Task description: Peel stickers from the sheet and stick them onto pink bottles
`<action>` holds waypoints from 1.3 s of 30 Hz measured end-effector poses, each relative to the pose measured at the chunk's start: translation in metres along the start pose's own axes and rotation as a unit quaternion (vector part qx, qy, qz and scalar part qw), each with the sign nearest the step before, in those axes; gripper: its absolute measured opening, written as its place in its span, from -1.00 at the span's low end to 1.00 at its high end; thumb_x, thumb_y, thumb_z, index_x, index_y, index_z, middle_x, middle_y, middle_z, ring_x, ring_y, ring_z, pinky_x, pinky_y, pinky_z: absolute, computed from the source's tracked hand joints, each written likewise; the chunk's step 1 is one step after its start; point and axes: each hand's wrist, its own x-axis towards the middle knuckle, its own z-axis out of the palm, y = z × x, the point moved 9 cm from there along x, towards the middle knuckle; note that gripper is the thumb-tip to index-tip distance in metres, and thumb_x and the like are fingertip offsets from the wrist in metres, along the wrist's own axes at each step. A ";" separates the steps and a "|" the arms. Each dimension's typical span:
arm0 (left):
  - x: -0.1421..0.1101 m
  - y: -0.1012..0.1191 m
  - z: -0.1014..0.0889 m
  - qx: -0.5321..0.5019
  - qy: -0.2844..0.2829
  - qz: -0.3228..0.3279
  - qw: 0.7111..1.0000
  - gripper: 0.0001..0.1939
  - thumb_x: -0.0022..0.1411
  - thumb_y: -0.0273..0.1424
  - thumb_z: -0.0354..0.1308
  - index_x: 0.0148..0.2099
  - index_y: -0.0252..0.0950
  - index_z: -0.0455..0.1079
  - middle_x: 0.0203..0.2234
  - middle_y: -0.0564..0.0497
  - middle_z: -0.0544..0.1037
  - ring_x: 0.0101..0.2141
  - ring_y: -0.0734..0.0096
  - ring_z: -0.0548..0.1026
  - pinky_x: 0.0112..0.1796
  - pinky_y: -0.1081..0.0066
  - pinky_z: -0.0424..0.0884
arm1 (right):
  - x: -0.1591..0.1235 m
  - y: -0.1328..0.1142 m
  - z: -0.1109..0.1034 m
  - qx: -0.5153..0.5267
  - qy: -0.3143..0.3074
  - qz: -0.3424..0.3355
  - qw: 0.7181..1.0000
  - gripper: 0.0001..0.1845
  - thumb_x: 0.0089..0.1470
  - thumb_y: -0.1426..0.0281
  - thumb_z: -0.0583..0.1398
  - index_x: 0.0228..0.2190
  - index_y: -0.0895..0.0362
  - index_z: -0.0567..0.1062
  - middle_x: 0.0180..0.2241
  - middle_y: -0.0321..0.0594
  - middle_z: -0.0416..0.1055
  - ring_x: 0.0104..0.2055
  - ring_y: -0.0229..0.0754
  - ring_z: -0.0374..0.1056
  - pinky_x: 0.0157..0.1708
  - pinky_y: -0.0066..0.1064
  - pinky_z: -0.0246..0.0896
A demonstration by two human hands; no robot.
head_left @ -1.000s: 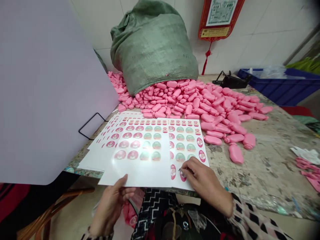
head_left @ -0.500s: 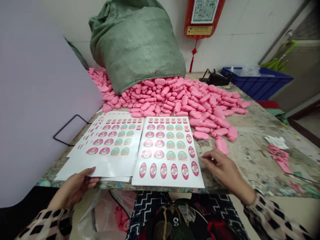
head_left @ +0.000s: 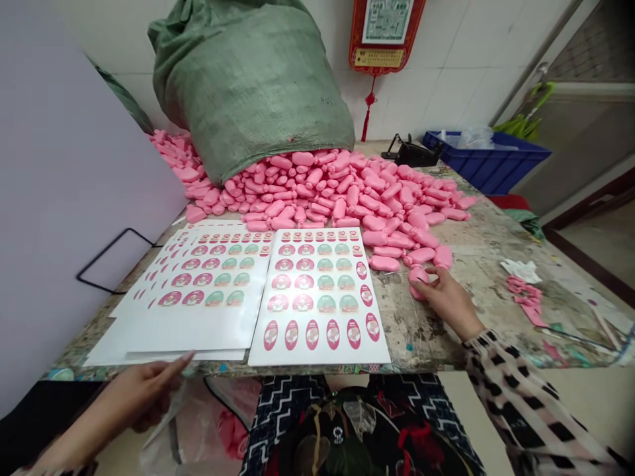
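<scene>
My left hand (head_left: 149, 390) is at the table's front edge, its index finger stretched out beside the lower edge of the left sticker sheets (head_left: 183, 330). Its other fingers curl loosely, and I see nothing in them. On the right, the thumb and fingers of my right hand (head_left: 449, 299) close around the near end of a pink sausage-shaped piece (head_left: 417, 279) lying on the table. Between the hands lies a white sticker sheet (head_left: 316, 317) with pink and green half-round labels and a bottom row of pink ovals. The left sheets overlap in a fanned stack.
A heap of similar pink pieces (head_left: 317, 192) spills from a green sack (head_left: 258, 92) across the back. A lilac panel (head_left: 74, 198) stands at left with a black wire loop (head_left: 104, 258). At right are a blue crate (head_left: 489, 165), white tissue (head_left: 520, 270) and pink scraps (head_left: 526, 297).
My right hand left the right sticker sheet, moved right and closed on a pink piece. My left hand let go of the left sheets. The view has swung right.
</scene>
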 end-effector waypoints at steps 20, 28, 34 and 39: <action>-0.147 0.120 0.225 -0.304 -0.397 0.110 0.859 -0.68 0.07 -0.32 0.20 -0.11 -0.33 0.34 -0.29 -0.09 0.51 -0.34 0.37 0.47 -0.23 0.30 0.37 | -0.125 -0.117 0.039 0.282 -0.239 -0.184 0.911 -0.61 0.05 0.16 0.13 -0.10 0.06 0.40 -0.26 -0.20 0.34 -0.26 -0.21 0.30 -0.27 -0.35 0.24; -0.125 0.137 0.199 -0.243 -0.295 0.171 0.908 -0.71 -0.02 -0.33 0.26 -0.25 -0.36 0.36 -0.44 -0.03 0.53 -0.44 0.44 0.45 -0.28 0.37 0.35 | -0.080 -0.098 0.037 0.269 -0.202 -0.169 0.926 -0.66 -0.01 0.14 0.16 -0.27 0.11 0.47 -0.27 -0.19 0.45 -0.25 -0.15 0.34 -0.23 -0.30 0.24; -0.124 0.136 0.191 -0.269 -0.294 0.170 0.901 -0.68 0.01 -0.29 0.22 -0.18 -0.32 0.32 -0.58 0.06 0.46 -0.51 0.48 0.39 -0.35 0.39 0.32 | -0.054 -0.092 0.029 0.194 -0.111 -0.206 0.953 -0.67 0.06 0.17 0.10 -0.20 0.08 0.45 -0.21 -0.21 0.44 -0.20 -0.14 0.33 -0.20 -0.31 0.20; -0.129 0.162 0.197 -0.137 -0.262 0.249 0.922 -0.68 0.04 -0.26 0.16 -0.14 -0.26 0.34 -0.55 0.10 0.44 -0.49 0.47 0.38 -0.38 0.40 0.28 | -0.024 -0.092 0.017 0.063 -0.031 -0.242 0.968 -0.72 0.11 0.22 0.05 -0.27 0.07 0.47 -0.26 -0.22 0.44 -0.22 -0.14 0.32 -0.24 -0.33 0.15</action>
